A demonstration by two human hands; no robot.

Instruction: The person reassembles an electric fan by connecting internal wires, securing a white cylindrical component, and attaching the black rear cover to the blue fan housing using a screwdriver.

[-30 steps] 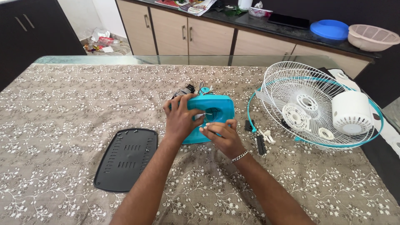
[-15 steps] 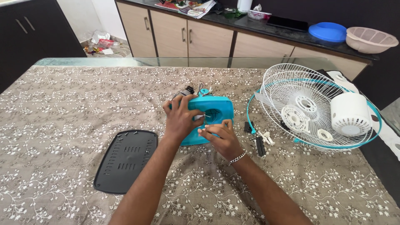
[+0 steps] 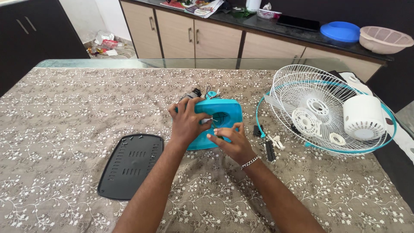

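Wires [image 3: 206,92] loose behind teal fan base [image 3: 220,114]; left hand [image 3: 186,123] clamps base, right hand [image 3: 228,140] fingers pinched at opening, could snag, tear wires.

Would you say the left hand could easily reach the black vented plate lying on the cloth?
Probably yes: the black vented plate lies flat on the cloth beside the left forearm, nothing between, though the left hand grips the teal housing.
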